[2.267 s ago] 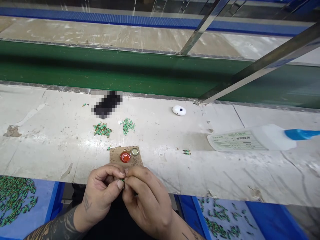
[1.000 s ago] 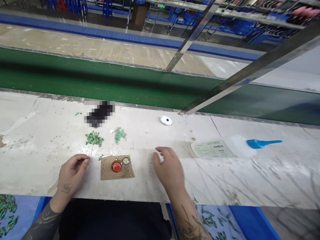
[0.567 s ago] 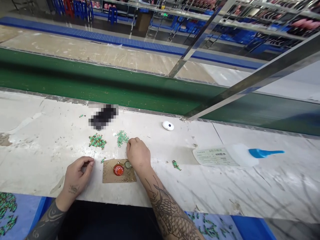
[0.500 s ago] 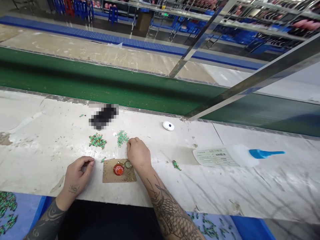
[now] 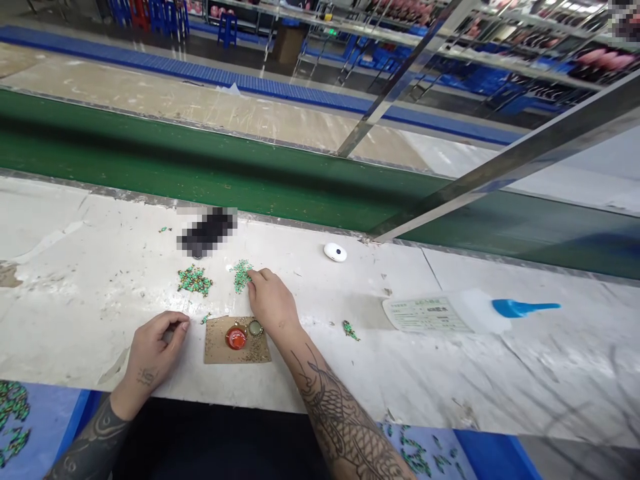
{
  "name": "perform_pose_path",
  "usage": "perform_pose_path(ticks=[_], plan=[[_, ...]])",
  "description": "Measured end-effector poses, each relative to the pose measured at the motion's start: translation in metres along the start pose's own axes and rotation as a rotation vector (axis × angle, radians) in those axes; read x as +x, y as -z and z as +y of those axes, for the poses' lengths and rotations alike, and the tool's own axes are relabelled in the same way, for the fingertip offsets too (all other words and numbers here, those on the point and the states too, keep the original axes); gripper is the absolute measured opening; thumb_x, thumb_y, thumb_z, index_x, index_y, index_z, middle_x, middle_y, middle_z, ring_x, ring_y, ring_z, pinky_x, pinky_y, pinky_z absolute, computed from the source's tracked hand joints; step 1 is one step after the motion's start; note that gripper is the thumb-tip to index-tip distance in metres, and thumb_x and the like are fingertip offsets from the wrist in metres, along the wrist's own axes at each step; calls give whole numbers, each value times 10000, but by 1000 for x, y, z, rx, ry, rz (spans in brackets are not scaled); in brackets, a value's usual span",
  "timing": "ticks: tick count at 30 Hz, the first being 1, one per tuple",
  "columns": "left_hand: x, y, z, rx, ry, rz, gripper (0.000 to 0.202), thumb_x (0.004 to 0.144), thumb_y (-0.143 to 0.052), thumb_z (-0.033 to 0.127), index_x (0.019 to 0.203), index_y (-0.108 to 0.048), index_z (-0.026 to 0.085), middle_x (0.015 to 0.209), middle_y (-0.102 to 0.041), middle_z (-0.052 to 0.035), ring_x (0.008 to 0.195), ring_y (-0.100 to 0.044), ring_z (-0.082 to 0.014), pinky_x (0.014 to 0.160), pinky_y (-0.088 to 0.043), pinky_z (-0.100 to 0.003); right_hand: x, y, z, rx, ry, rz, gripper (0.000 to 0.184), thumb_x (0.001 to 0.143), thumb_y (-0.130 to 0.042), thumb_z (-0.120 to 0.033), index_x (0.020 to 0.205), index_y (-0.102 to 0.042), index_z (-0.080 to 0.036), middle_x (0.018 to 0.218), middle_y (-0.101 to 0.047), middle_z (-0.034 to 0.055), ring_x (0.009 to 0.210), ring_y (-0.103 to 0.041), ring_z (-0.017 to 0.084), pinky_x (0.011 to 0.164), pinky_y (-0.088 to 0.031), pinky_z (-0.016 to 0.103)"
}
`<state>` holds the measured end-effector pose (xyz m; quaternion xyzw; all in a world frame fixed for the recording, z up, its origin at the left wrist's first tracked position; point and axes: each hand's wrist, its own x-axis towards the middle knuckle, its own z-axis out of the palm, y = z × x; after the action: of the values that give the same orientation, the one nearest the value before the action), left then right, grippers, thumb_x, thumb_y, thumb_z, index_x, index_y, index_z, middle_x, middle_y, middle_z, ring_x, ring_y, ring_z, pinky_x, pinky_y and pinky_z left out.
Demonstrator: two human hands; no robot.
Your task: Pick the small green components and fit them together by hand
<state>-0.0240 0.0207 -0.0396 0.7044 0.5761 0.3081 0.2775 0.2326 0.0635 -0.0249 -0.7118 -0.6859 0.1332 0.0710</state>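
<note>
My left hand [image 5: 154, 347] rests on the white table at the left, thumb and forefinger closed together; anything between them is too small to make out. My right hand [image 5: 273, 301] reaches to the edge of a pile of tiny pale green pieces [image 5: 242, 275], fingers curled down and tips partly hidden. Left of that lies a heap of larger green and brown pieces [image 5: 195, 280]. Between my hands, a cardboard piece [image 5: 215, 350] bears a small round red dish [image 5: 236, 338] and a small round greenish cap [image 5: 255, 328]. One small green piece [image 5: 205, 319] lies near my left fingertips.
A white oval object [image 5: 335, 252] sits behind my right hand. A plastic bottle with a blue nozzle [image 5: 450, 313] lies at right, near a small green cluster [image 5: 350, 330]. Behind runs a green belt [image 5: 250, 173] with a metal post [image 5: 450, 180]. Blue trays [image 5: 65, 427] flank my lap.
My right hand has moved slightly left, onto the edge of the pale green pile. The left hand keeps its place and its pinch.
</note>
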Motion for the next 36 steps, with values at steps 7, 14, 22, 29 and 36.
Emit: perform_pose_path(ticks=[7,14,22,29,36], plan=[[0,-1,1,-4,-21,-15,166,923,-577,328,897,-704,223,873,-766,-1,785,-713,-173,726,-542,-268,6,-5,3,27,15,9,212,990,-451,-130,1008,-654,-190,982,-644,92,915,-596,231,759,-410,310],[0,0,-2,0,-20,-20,173,928,-571,328,897,-706,224,878,-767,-2,787,-711,-175,728,-540,-271,5,1,10,201,18,95,149,951,-482,-130,943,-611,-204,951,-653,46,882,-609,202,770,-430,300],[-1,-1,0,-7,-47,-30,163,928,-577,322,902,-705,224,878,-767,-2,797,-714,-174,735,-540,-267,-6,-1,21,365,48,207,98,885,-501,-138,894,-563,-212,933,-629,39,885,-607,212,777,-474,324],[-5,4,4,-48,-10,-10,167,913,-595,335,880,-712,221,861,-771,-8,786,-720,-184,718,-550,-271,-15,8,13,419,141,248,122,964,-446,-184,912,-552,-212,931,-630,63,901,-593,239,804,-489,386],[-9,19,69,-259,-40,-159,123,921,-597,292,909,-698,224,825,-725,-1,722,-654,-152,669,-516,-252,-75,33,-31,482,499,213,144,981,-443,-106,978,-548,-204,993,-619,71,929,-552,214,807,-497,366]])
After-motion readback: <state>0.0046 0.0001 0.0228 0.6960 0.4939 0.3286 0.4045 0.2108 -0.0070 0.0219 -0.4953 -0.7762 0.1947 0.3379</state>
